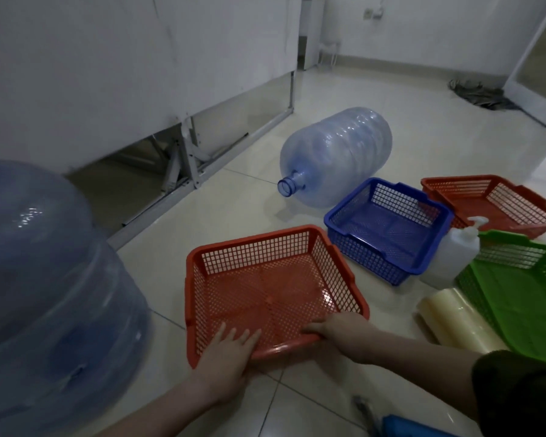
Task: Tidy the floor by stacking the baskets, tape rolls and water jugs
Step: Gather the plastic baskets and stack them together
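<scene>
An orange mesh basket sits on the tiled floor in front of me. My left hand lies over its near rim with fingers spread inside. My right hand grips the near right corner of the rim. Behind it stand a blue basket, a second orange basket and a green basket at the right. One clear blue water jug lies on its side, neck toward me. Another jug looms at the near left. A pale tape roll lies beside the green basket.
A white pump bottle stands between the blue and green baskets. A white cabinet with a metal frame runs along the left. A dark mop head lies at the far right by a door. A blue object shows at the bottom edge.
</scene>
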